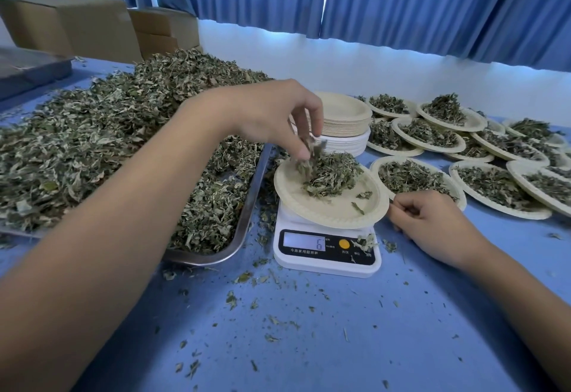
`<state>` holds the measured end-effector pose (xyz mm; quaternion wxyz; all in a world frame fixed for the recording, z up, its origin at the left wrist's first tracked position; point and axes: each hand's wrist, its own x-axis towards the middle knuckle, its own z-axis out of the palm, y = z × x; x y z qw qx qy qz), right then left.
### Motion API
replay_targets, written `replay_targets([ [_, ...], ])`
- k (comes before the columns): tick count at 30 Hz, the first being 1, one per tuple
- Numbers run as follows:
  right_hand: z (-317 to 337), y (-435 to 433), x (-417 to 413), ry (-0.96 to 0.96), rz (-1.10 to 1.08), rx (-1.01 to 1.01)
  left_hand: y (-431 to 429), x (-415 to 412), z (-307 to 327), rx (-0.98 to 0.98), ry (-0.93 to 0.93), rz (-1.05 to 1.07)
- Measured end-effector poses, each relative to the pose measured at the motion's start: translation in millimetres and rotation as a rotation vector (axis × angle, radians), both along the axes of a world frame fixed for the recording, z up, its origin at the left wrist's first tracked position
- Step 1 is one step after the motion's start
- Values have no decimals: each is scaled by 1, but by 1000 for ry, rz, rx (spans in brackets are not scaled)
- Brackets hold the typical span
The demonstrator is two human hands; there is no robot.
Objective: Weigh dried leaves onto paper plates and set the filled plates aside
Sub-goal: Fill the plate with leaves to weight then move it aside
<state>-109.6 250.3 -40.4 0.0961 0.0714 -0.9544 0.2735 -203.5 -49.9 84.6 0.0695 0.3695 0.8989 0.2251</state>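
Your left hand (272,120) hangs over the paper plate (327,211) on the scale (327,263), fingertips pinching a tuft of dried leaves (310,157) above its heap. Your right hand (432,221) — fingers curled — nips the plate's right rim, filled plates (494,187) just beyond.

Head-worn wide-angle view, forward and down, close over the table (309,330) and scale (324,263).

Blurred at the fingertips of the left hand (265,113), leaves (312,152) smeared there above the paper plate (327,210). Hidden beneath that plate, the platform of the scale (327,265). On its display (304,242), only a hazy 6. Cut by the right edge, the outermost filled plates (516,172). Buried under loose leaves (92,144), most of the metal tray (251,206). Unclear whether the curled right hand (432,221) pinches anything.
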Motion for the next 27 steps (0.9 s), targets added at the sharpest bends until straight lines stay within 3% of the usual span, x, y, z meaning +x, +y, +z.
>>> replay_targets([
  [5,1,0,1,0,1,8,-14,-8,1,-73,-7,55],
  [8,1,0,1,4,-2,11,-25,-20,-3,-243,-12,159],
  [14,0,0,1,5,-5,-8,-39,-39,-30,-519,-250,372],
  [20,0,0,0,3,0,2,-35,-48,-49,-477,-386,323],
  [27,-1,1,-1,4,6,-20,-33,-50,-50,-399,-363,281],
])
